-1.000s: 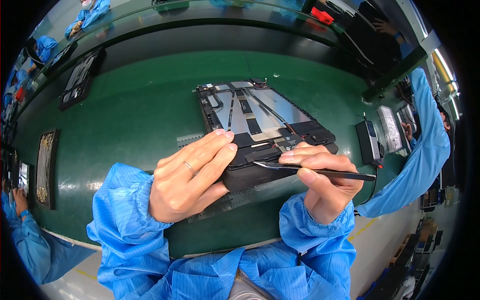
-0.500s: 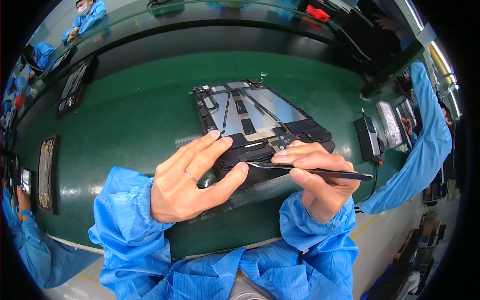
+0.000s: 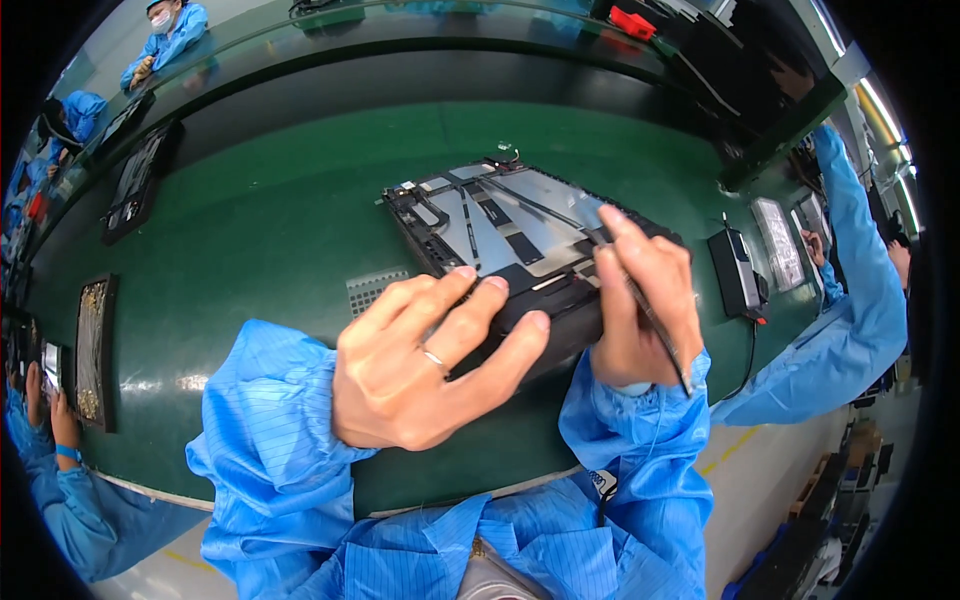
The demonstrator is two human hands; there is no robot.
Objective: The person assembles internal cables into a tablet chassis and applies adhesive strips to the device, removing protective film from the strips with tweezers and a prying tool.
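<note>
An opened black electronic device (image 3: 545, 258) with silvery plates, dark cables and small connectors lies in front of me on the green mat. My left hand (image 3: 420, 360), a ring on one finger, is open, its spread fingertips resting along the device's near left edge. Over the device's right part, my right hand (image 3: 650, 300) is closed around dark slim tweezers (image 3: 657, 335). Their far end slopes down toward my sleeve, and the other end is partly hidden by my fingers. My right hand covers the device's near right corner.
A perforated sheet (image 3: 375, 290) lies left of the device. A long tray of thin parts (image 3: 95, 350) is at the left, and a dark panel (image 3: 140, 185) lies behind it. A black box-shaped unit (image 3: 737, 272) stands right, near a co-worker's blue sleeve (image 3: 850, 330). Other people sit left.
My right hand has lifted and turned up over the device, swinging the tweezers from nearly level to steeply slanted. My left hand has shifted right along the device's near edge.
</note>
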